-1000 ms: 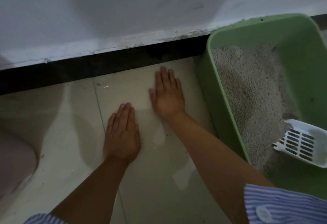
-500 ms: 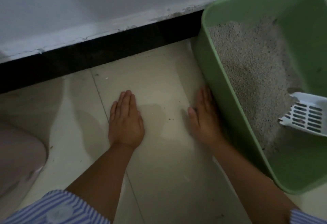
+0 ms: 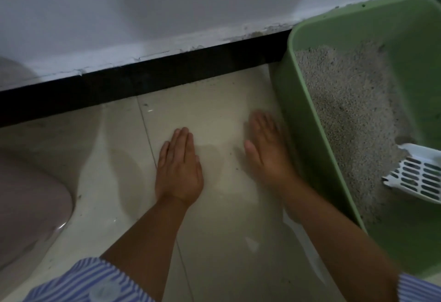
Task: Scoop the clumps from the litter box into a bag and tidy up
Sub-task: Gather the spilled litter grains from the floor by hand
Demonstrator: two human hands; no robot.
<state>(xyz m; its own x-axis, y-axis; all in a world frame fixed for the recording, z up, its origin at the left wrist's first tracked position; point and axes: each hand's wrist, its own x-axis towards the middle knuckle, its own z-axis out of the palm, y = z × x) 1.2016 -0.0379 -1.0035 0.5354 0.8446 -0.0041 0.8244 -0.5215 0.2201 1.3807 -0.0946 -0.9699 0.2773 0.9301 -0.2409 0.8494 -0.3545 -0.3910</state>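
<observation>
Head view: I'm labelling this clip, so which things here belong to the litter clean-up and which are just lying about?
Part of the job: green litter box, grey litter, white slotted scoop, scattered grains on the floor tiles.

Just there: pinkish rounded object at left, black skirting.

Two hands [image 3: 179, 170], one litter box [image 3: 317, 158], one scoop [image 3: 417, 177], perhaps one bin [image 3: 28, 206].

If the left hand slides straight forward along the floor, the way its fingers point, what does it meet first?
The left hand lies flat on the pale tiled floor. Its fingers point toward the black baseboard strip under the white wall; only bare tile seems to lie between.
</observation>
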